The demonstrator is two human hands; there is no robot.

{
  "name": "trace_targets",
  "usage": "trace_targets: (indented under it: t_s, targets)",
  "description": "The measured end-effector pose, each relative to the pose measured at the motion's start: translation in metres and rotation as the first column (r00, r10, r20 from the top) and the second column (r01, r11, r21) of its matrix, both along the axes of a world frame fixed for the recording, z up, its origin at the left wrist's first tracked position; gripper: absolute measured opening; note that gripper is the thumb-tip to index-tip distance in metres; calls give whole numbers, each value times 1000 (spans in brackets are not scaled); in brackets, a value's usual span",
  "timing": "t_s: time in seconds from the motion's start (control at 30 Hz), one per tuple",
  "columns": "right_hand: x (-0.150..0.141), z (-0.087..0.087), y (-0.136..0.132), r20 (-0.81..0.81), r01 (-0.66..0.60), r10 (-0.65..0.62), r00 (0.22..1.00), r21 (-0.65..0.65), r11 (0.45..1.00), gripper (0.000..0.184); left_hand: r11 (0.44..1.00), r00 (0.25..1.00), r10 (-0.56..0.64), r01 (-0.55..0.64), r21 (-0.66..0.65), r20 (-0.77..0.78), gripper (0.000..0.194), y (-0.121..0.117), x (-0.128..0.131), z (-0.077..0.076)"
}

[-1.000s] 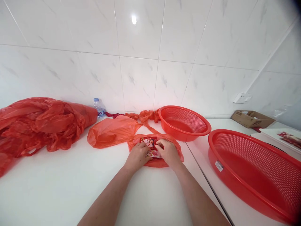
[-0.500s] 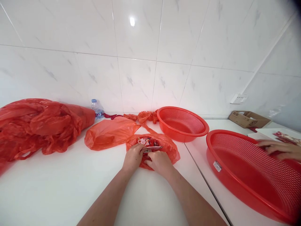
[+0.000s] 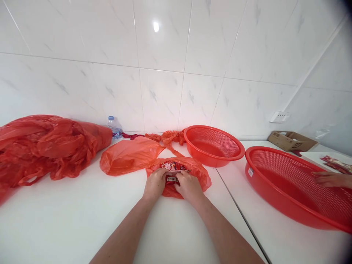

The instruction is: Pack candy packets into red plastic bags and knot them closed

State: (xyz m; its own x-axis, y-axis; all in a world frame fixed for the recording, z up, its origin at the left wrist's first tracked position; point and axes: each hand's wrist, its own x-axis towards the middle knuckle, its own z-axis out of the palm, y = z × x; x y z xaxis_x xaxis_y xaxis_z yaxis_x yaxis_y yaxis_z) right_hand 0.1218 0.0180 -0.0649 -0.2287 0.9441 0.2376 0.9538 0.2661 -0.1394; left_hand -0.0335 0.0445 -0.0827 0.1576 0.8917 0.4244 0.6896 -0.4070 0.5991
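A red plastic bag [image 3: 203,178] lies spread on the white table in front of me, with red printed packets [image 3: 172,166] inside it. Over the bag, my left hand [image 3: 156,183] grips the left end of a flat printed packet [image 3: 172,179]. My right hand [image 3: 189,185] closes on the packet's right end, thumb on the near side. Both hands hold it level, just in front of the other packets. The packet's ends are hidden under my fingers.
Another red bag [image 3: 129,156] lies flat to the left, beside a big heap of red bags [image 3: 55,146]. A water bottle [image 3: 114,128] stands by the wall. Red baskets [image 3: 211,159] [image 3: 275,194] stand right, a co-worker's hand [image 3: 331,179] at the nearer one. Behind is a cardboard box [image 3: 291,142].
My right hand has shifted slightly, and more of the packet's printed face shows between my hands. The large basket at the right has tilted and turned, and the co-worker's hand has moved a little.
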Motion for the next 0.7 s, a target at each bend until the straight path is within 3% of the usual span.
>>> trace_targets:
  t_s: [0.1, 0.3, 0.4, 0.5, 0.57, 0.7]
  targets:
    - [-4, -5, 0, -23, 5, -6, 1000, -30, 1000, 28, 1000, 1000, 17, -17, -9, 7, 36, 0, 0, 0]
    - [-5, -7, 0, -88, -20, 22, 996, 19, 1000, 16, 999, 999, 23, -22, -30, 27, 39, 1, -1, -1]
    - [3, 1, -3, -224, -78, 85, 971, 40, 996, 11, 999, 999, 27, -25, -41, 42, 39, 2, -2, -1]
    - [15, 12, -3, -450, -125, 113, 886, 3, 992, 18, 1000, 999, 16, -16, -19, 39, 40, 0, -2, 1]
    - [23, 17, 0, -557, -76, 67, 828, 7, 997, 21, 1000, 1000, 6, -7, 10, 29, 40, -2, -1, 3]
    - [36, 17, 10, -594, 201, -131, 794, 54, 978, 18, 997, 998, -59, 60, 53, -32, 35, -7, 1, 8]
